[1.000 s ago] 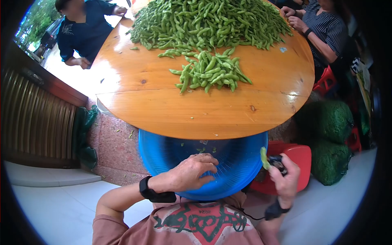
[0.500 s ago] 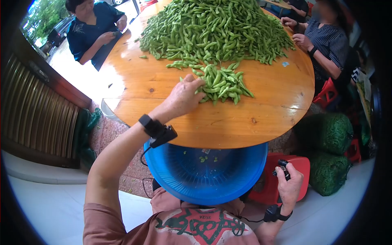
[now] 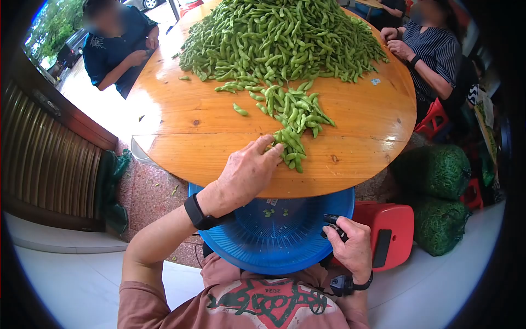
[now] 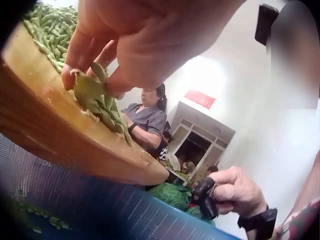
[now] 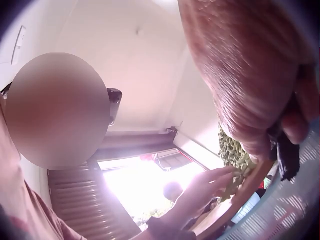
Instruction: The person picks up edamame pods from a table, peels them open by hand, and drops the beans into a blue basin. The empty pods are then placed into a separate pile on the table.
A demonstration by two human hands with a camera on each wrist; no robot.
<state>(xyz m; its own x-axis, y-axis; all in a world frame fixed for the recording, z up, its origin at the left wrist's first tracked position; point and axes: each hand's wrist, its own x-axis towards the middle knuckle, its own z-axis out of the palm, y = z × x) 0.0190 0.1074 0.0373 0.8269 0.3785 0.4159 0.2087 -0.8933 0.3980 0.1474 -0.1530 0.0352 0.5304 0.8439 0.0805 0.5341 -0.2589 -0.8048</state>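
My left hand [image 3: 245, 171] lies over the table's near edge, its extended fingertips touching a small bunch of green pods [image 3: 292, 143]. The left wrist view shows the fingers and thumb of that hand [image 4: 145, 42] spread around pods [image 4: 90, 94] on the tabletop. Over the right side of the blue basin [image 3: 263, 257], my right hand [image 3: 355, 248] has its fingers curled round a small black tool [image 3: 333, 230]. The tool [image 5: 288, 156] sticks out below the fingers in the right wrist view; its working end is unclear.
A big heap of pods [image 3: 285, 41] covers the far part of the wooden table [image 3: 192, 159]. To the right stand a red stool [image 3: 402, 233] and full green net bags [image 3: 438, 225]. Two people sit across, left and right.
My left hand has come from over the basin to the pods, then back toward the near edge with some of them trailing. My right hand has shifted left; the pod seen at its tool is gone.
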